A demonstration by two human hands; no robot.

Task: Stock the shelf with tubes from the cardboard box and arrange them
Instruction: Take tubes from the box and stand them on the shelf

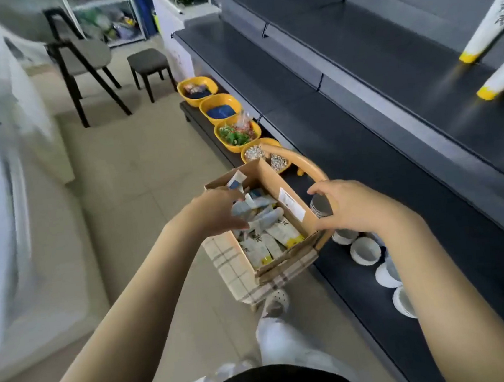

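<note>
Tubes (281,234) in cardboard box (269,175), centre frame.
Left hand (216,212) over tubes, hold unclear; right hand (351,209) spread beside box; overfull handful may spill.

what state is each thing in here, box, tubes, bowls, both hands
cardboard box: open, on a chair, holds many tubes
tubes in the box: loose heap, not sorted
tubes on the shelf: two placed, yellow caps toward the front
yellow bowls: four, all filled
left hand: in the box, fingers round some tubes
right hand: fingers curved at the box's side, grip unclear
</note>
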